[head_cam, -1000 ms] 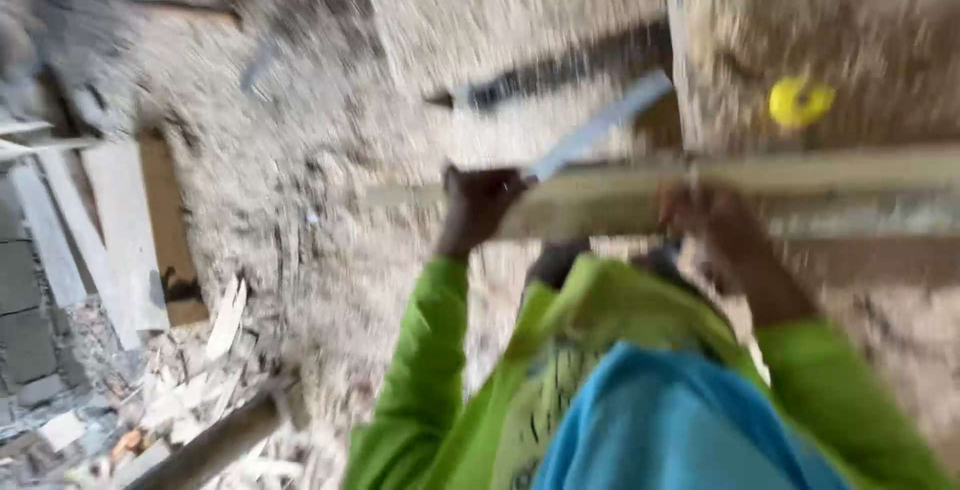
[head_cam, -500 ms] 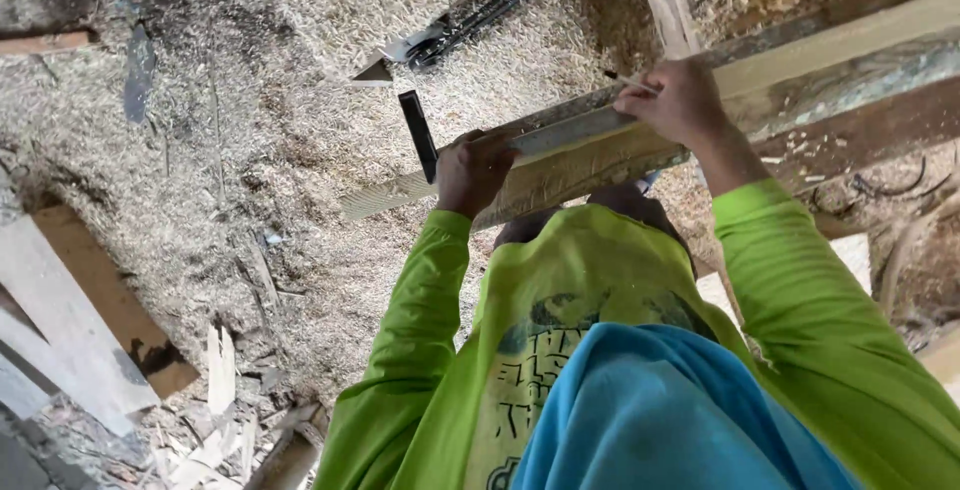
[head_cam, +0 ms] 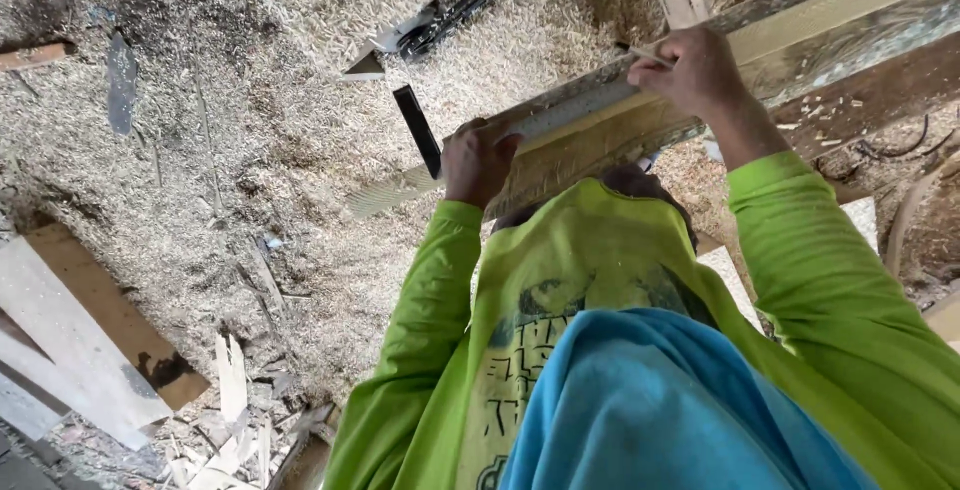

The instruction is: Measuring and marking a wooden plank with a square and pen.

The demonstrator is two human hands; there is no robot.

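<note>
Sawdust [head_cam: 250, 150] and wood shavings cover the ground below the person, who leans over a long wooden plank [head_cam: 800, 40] that runs from lower left up toward the upper right corner. A metal carpenter's square [head_cam: 570, 115] lies along the plank's upper face, its dark short arm [head_cam: 418, 132] hanging off the near edge over the shavings. The left hand [head_cam: 480, 162] is pressed down flat on the square and the plank together, fingers curled over the plank's edge — it pins the square in place. The right hand [head_cam: 695, 70] is closed round a thin pencil [head_cam: 648, 55], whose tip points left and sits at the square's edge on the plank; the hand's heel rests on the wood. Both arms wear bright green sleeves [head_cam: 830, 280], and a blue cloth [head_cam: 660, 410] fills the bottom of the view.

Farther off on the shavings lies a chainsaw bar [head_cam: 470, 0] with a pale triangular offcut [head_cam: 365, 68] just beside its end. Flat boards [head_cam: 80, 340] lie at the lower left, with splintered scraps [head_cam: 232, 390] near them — well apart from both hands.
</note>
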